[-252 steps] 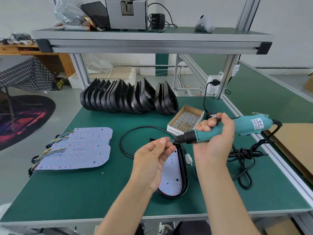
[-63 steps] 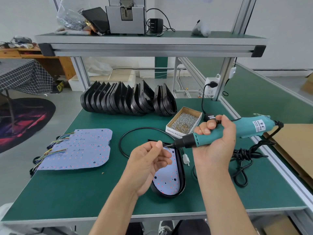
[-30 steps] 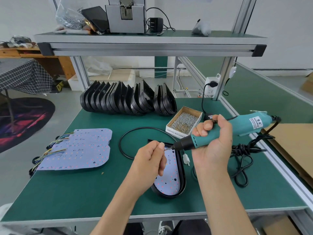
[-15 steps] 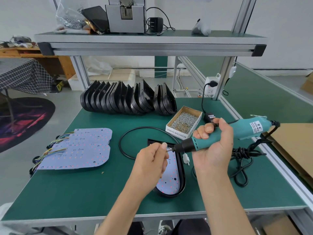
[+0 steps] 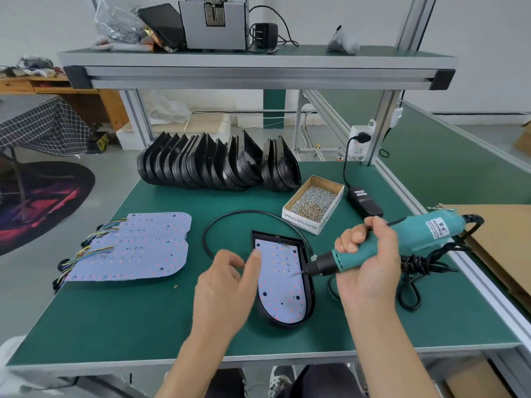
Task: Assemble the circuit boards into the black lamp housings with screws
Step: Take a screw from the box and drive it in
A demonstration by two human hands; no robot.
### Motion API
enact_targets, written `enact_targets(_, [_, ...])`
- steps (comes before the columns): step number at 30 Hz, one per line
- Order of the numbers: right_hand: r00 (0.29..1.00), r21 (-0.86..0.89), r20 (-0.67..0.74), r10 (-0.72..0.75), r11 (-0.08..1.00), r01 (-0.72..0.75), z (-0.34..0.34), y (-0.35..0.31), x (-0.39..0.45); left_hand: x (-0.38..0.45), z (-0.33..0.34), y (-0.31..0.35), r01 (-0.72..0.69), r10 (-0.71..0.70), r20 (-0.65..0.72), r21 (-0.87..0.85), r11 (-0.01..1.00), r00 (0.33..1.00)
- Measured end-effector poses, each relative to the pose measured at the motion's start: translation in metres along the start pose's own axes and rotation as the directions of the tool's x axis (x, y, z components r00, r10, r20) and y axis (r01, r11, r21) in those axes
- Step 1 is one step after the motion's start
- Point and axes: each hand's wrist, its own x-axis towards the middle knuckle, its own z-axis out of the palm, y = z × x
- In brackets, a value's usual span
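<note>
left hand [image 5: 227, 285]: motion-blurred at the fingers; covers the lamp housing's [image 5: 309, 297] left rim
screwdriver tip [image 5: 296, 273]: too small to tell whether a screw sits on it
cardboard sheet [image 5: 505, 248]: cut off at the frame's right edge
machine on shelf [image 5: 214, 23]: top cut off by the upper edge

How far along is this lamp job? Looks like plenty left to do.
Early on. Done: one board sits in a housing on the bench. In hand: the right hand holds the screwdriver, tip over that board, while the left hand hovers open beside it. Left: a stack of boards and a row of empty housings wait, with screws in the box.
</note>
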Motion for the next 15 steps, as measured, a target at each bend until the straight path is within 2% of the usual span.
enact_targets(3, [1.0,-0.079,-0.01,0.002,0.997,-0.003,-0.011,0.007,-0.007,-0.002,0.011,-0.009,0.083,-0.11,0.204,0.138,0.987,0.973])
enact_targets(6, [1.0,-0.131,-0.005,0.004,0.991,-0.004,-0.017,0.012,-0.015,-0.002,0.019,-0.007,0.142,-0.177,0.345,0.123,0.982,0.922])
enact_targets(10, [1.0,-0.158,0.017,-0.011,0.987,0.014,-0.016,0.014,-0.018,0.0,0.024,-0.004,0.213,-0.195,0.368,-0.008,0.977,0.909])
enact_targets(15, [0.999,-0.199,0.026,-0.029,0.979,0.033,-0.014,0.02,-0.02,-0.001,0.027,-0.003,0.212,-0.183,0.339,-0.05,0.976,0.923])
